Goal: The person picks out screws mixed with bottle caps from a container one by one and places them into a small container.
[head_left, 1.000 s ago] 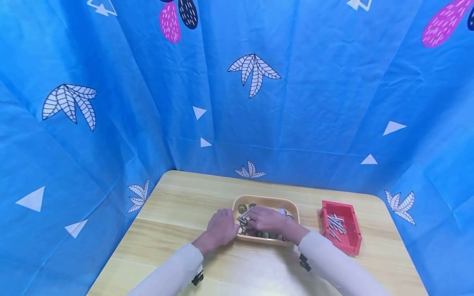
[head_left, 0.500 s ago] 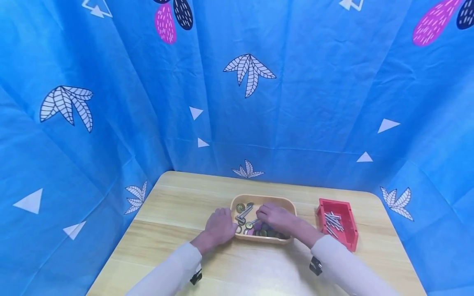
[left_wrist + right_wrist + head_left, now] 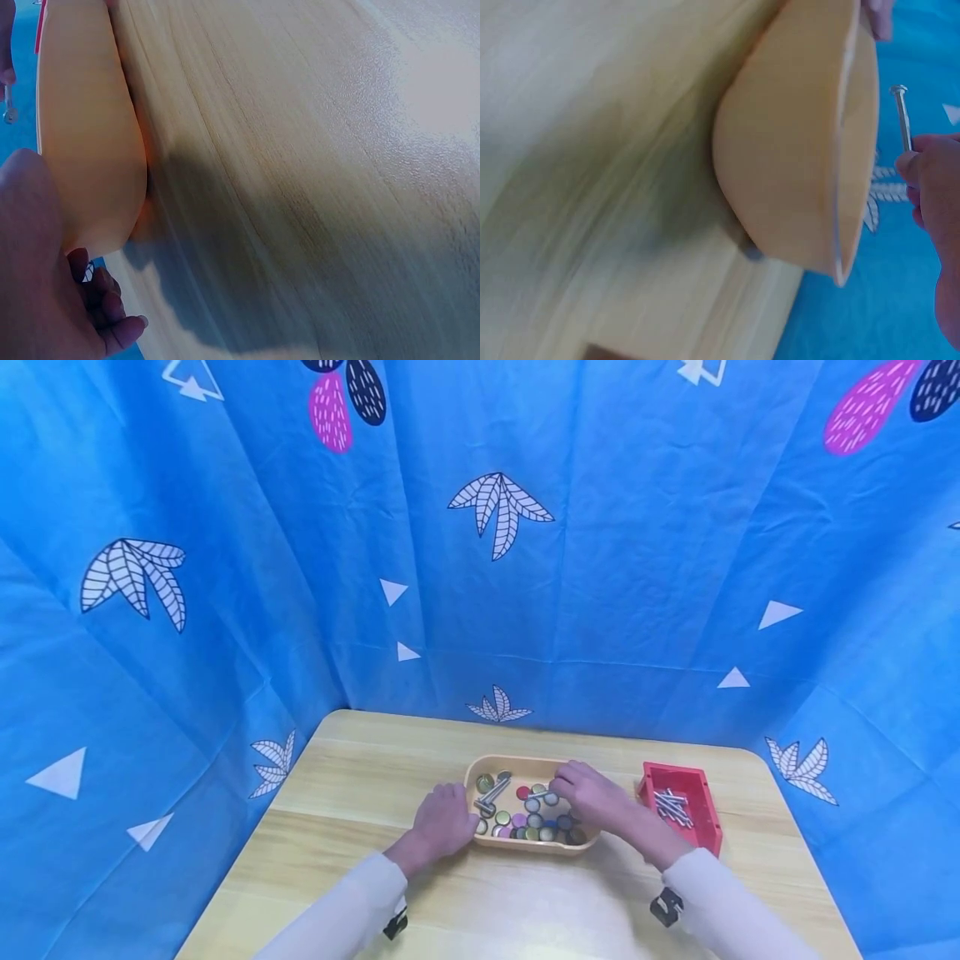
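My right hand [image 3: 595,795] pinches a silver bolt [image 3: 902,116] between thumb and fingers, its head pointing away from the fingertips. The hand is over the right end of a peach-coloured tray [image 3: 528,846]. At the tray's left end, my left hand [image 3: 442,818] grips the rim, and the left wrist view shows its fingers curled outside the wall. Several bottle caps [image 3: 520,820] in mixed colours lie in the tray, mostly toward the front. A few more bolts [image 3: 495,790] lie at its left side, near a larger gold-coloured round piece [image 3: 485,782].
To the right of the tray stands a red plastic bin [image 3: 707,827] holding several silver bolts [image 3: 673,807]. Both sit on a wood-grain table [image 3: 360,777]. A blue patterned curtain [image 3: 637,568] surrounds the table's back and sides.
My right hand has lifted out of the caps and moved right across the tray, carrying the bolt. More caps are now visible. My left hand stays at the tray's left end.
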Demonstrator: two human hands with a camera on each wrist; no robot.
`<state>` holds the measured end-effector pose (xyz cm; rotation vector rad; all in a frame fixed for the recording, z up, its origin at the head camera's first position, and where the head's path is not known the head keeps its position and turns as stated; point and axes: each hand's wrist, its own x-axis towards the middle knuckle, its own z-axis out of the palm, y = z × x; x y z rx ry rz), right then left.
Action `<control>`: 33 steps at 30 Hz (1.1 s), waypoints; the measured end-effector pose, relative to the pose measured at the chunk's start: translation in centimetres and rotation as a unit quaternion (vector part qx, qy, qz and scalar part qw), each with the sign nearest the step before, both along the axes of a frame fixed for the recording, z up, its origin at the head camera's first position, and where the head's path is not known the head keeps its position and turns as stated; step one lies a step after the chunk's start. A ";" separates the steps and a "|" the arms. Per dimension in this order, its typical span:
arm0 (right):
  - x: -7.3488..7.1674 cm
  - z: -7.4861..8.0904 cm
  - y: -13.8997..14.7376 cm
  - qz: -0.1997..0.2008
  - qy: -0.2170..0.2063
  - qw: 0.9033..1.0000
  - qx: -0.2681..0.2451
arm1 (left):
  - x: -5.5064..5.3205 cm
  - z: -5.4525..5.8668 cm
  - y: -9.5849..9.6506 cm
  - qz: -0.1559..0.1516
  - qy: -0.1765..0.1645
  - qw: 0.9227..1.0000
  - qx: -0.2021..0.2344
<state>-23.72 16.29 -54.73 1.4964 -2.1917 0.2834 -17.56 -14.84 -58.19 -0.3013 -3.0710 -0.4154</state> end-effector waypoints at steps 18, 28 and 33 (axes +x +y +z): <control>1.2 2.5 6.4 -0.134 -0.082 0.987 -0.038 | 0.3 0.2 0.1 0.005 -0.006 1.000 -0.006; 2.2 1.7 9.8 -0.168 -0.069 0.981 -0.061 | 0.3 0.2 0.2 0.016 -0.020 1.000 -0.008; 2.5 1.0 11.2 -0.181 -0.043 0.980 -0.074 | 0.2 0.1 0.2 0.015 -0.019 1.000 -0.008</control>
